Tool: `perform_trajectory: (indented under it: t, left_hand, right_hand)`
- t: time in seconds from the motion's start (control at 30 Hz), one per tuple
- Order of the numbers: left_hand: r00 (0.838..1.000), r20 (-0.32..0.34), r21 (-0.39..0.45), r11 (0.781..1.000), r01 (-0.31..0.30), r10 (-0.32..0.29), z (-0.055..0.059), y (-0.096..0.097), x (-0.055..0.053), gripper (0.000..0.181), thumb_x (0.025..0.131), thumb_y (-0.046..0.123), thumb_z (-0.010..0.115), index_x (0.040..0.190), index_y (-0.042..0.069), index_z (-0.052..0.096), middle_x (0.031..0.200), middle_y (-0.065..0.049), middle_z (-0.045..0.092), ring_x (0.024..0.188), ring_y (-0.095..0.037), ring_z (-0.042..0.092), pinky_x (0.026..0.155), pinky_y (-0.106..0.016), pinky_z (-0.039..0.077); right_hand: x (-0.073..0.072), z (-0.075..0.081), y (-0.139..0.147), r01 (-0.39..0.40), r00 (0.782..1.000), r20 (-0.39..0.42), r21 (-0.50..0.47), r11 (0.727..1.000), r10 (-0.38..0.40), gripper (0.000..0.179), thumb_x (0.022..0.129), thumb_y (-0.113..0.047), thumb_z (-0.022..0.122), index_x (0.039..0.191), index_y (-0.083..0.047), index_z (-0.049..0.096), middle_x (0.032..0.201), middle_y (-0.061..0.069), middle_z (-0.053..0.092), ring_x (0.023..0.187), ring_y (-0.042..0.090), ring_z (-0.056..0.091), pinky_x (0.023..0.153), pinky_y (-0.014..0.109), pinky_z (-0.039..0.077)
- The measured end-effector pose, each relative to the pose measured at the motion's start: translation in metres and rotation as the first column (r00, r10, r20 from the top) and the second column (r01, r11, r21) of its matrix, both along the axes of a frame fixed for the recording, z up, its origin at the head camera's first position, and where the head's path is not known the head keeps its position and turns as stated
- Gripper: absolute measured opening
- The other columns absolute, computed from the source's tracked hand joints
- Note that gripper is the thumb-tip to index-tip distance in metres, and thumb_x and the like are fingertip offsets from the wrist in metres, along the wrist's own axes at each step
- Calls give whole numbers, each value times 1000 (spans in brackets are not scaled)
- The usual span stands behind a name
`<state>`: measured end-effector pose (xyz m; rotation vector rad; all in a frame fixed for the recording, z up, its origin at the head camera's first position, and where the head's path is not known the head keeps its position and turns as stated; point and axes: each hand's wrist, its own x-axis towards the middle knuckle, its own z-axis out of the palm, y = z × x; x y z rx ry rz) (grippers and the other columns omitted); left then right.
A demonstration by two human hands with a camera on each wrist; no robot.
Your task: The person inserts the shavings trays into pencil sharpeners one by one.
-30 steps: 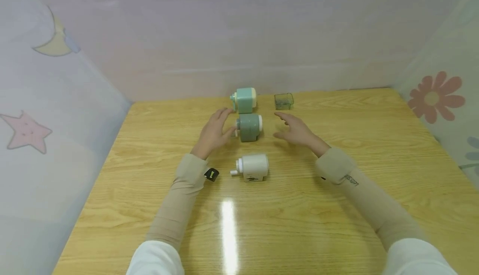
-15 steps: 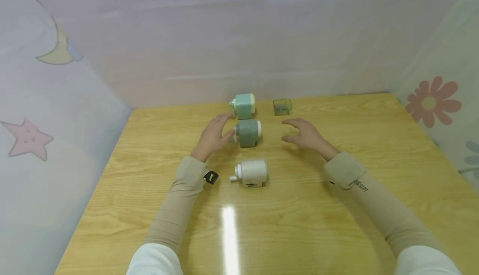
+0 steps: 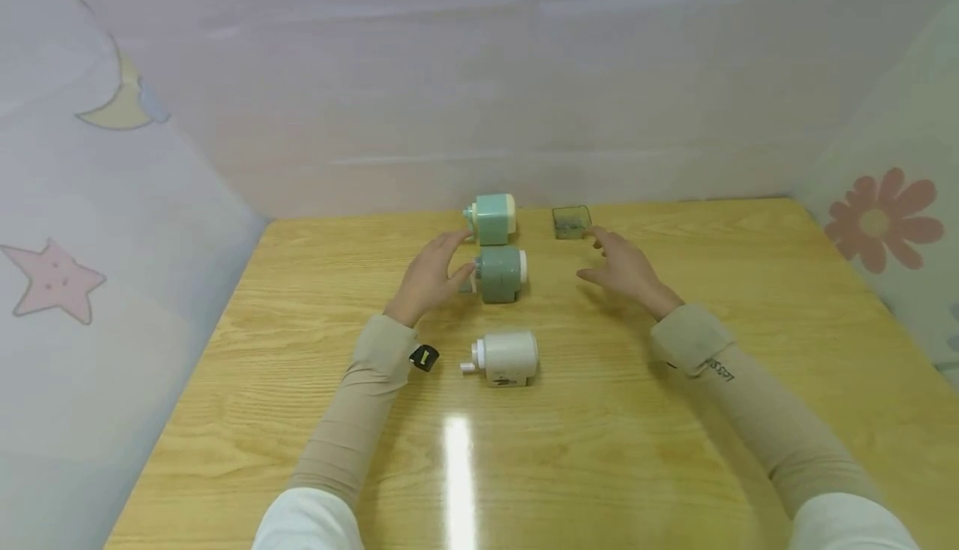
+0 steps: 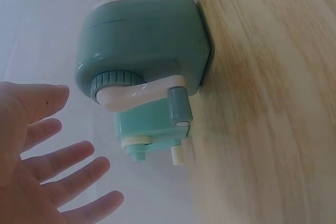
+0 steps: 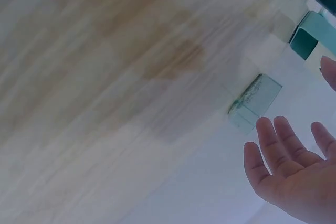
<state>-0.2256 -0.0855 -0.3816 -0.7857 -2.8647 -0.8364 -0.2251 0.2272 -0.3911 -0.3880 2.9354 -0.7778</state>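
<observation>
You have a big yellow-brown wood table in front of you, with grain lines running from left to right. A shiny white strip of light lies on its near part. Past its far edge you see a pale pinkish-purple wall with soft creases. The left wall is pale blue-white, with a pink star and, higher up, a yellow moon. On the right wall you see a red flower with a pale middle.
</observation>
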Motion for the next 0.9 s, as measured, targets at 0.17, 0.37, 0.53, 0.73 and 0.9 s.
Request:
perform_trajectory:
  t: [0.17, 0.37, 0.53, 0.73, 0.9]
  left_hand:
    - [1000, -13, -6, 1000, 13, -13, 1, 1, 0, 52, 93, 26, 53, 138, 7, 35, 137, -14, 40, 124, -30, 38, 101, -45, 34]
    - [1000, 1, -2, 1000, 11, -11, 3, 1, 4, 52, 93, 26, 52, 138, 7, 35, 138, -14, 39, 125, -31, 37, 100, -47, 34]
    - [1000, 0, -10, 1000, 11, -11, 2, -1, 4, 52, 93, 25, 52, 139, 7, 35, 138, -14, 39, 125, -31, 37, 100, -47, 34]
    - [1000, 1, -14, 1000, 2, -2, 1, -5, 4, 51, 93, 24, 52, 139, 7, 35, 138, -13, 40, 125, -31, 37, 100, -47, 34]
    - [1000, -20, -24, 1000, 2, -3, -1, -7, 4, 51, 93, 23, 53, 138, 7, 35, 137, -14, 41, 124, -32, 39, 99, -47, 36]
  right_hand:
    - [-8, -2, 9, 19, 1000, -6, 39, 999, -19, 71, 84, -23, 65, 138, 2, 28, 119, 31, 47, 102, 43, 50, 76, 54, 45]
    - [-20, 0, 17, 19, 1000, -13, 139, 990, -17, 70, 85, -25, 64, 137, 5, 27, 112, 32, 51, 91, 42, 55, 67, 50, 48]
    - [-31, 5, 19, 23, 1000, -6, 217, 976, -22, 70, 83, -24, 65, 135, 6, 29, 114, 35, 49, 88, 43, 56, 65, 50, 50]
    - [-42, 8, 18, 1, 1000, 6, 287, 958, -3, 70, 84, -25, 64, 136, 5, 29, 121, 37, 44, 91, 44, 55, 64, 51, 50]
    - [-52, 6, 19, -18, 1000, 27, 318, 948, 10, 70, 84, -25, 62, 138, 4, 27, 121, 37, 43, 76, 36, 58, 51, 42, 49]
